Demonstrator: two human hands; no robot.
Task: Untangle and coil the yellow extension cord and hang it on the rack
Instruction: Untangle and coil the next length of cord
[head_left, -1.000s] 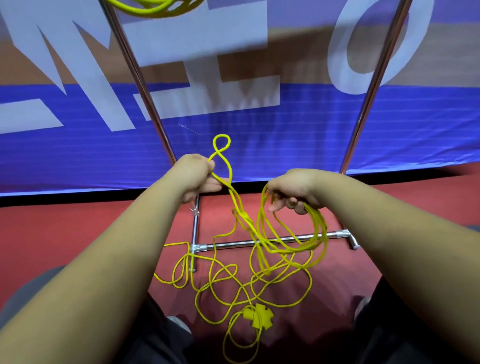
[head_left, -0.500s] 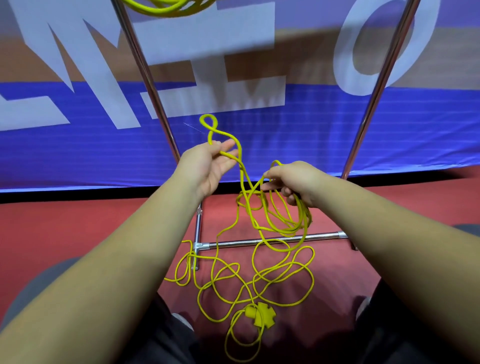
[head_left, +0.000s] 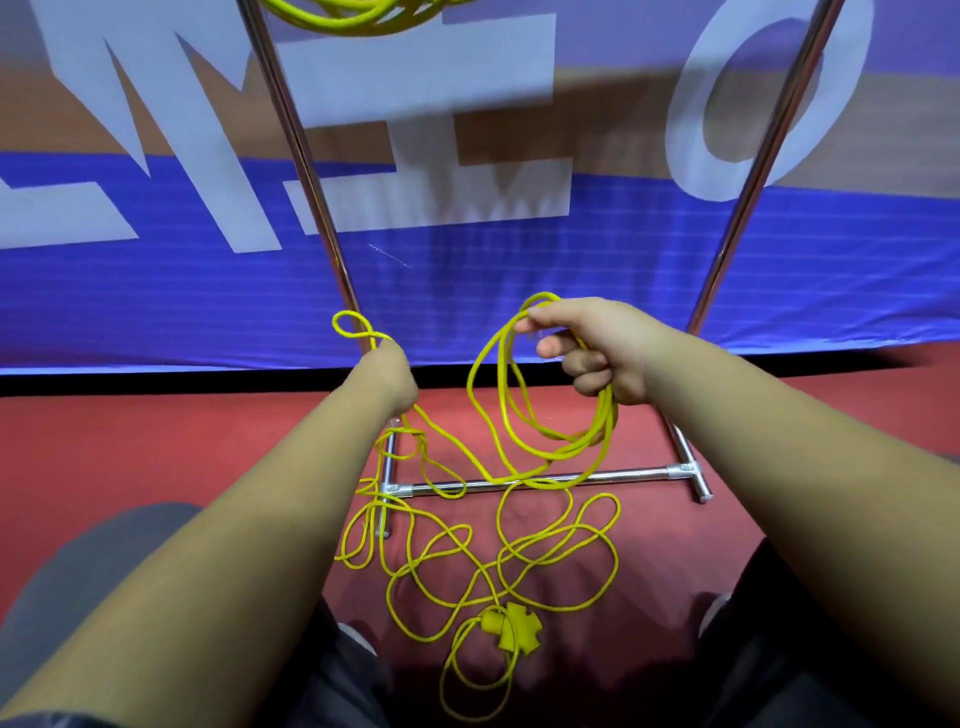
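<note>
Your right hand grips hanging loops of yellow cord; left hand fisted on small loop; tangle on floor.

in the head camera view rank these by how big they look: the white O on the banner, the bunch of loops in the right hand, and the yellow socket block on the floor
1. White O, largest, though partly cut off at the top edge.
2. Bunch of loops hanging from the right hand.
3. Yellow socket block, smallest.
The O sits farther from the camera, so this is apparent size only.

Cord heaped on floor before rack base; banner behind.
</note>
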